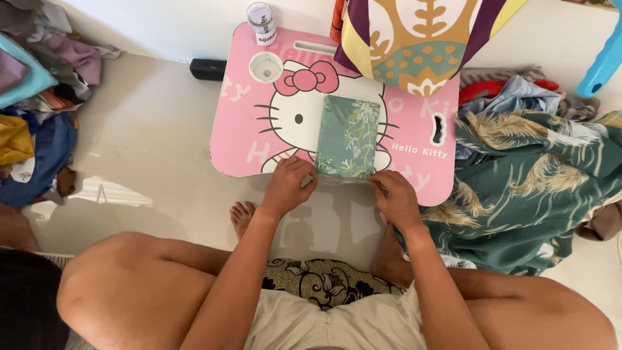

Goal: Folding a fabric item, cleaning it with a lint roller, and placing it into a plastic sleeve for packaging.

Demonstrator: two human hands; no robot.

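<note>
The near edge of the folded green floral cloth (348, 136) is partly covered by the fingers, and a thin clear wrapper there is hard to make out. The left hand (288, 185) pinches that edge at its near left corner; the right hand (395, 198) pinches the near right corner — both closed on the cloth. The cloth lies flat just beyond the hands, on a pink cartoon-cat tabletop (243, 139) standing on a pale floor (142, 149). Past the cloth stand a small clear jar (261, 23) and an empty cup recess. A patterned hanging fabric (414, 42) overlaps the tabletop's far right corner. Right of the right hand lies a heap of green leaf-print fabric (538, 175); far left, a pile of clothes (32, 97), cut off by the frame.
</note>
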